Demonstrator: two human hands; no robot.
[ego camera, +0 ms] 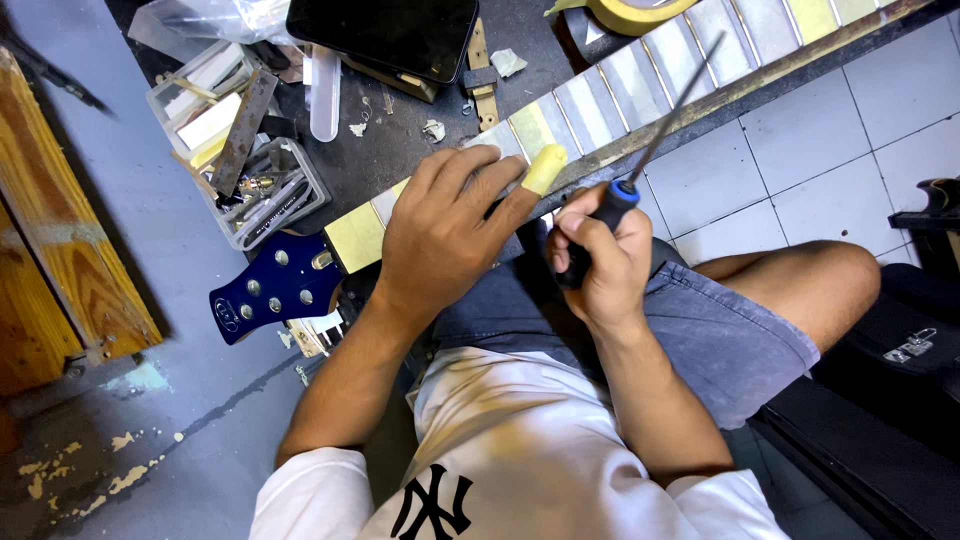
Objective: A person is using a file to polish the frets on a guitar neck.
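A guitar neck (640,90) is lying diagonally across the dark workbench (400,150), running from the blue headstock (270,285) at about eight o'clock up toward one o'clock. Its fretboard is showing strips of pale yellow masking tape between the metal frets, and the headstock is glossy dark blue with silver tuner posts.

The left hand (445,235) is pressing flat on the neck near the headstock end, fingers spread, and the index fingertip is wearing a wrap of yellow tape (545,168). The right hand (600,260) is sitting just at three o'clock of the left, fist closed around the black handle of a slim file (665,125) with a blue collar; the thin grey shaft is pointing toward one o'clock, lying over the edge of the neck. The two hands are close but not touching.

At ten o'clock a clear plastic tray of small tools (240,150) is resting on the bench, a black tablet (385,35) is lying at twelve o'clock, and a roll of yellow tape (640,12) is sitting at the top edge.
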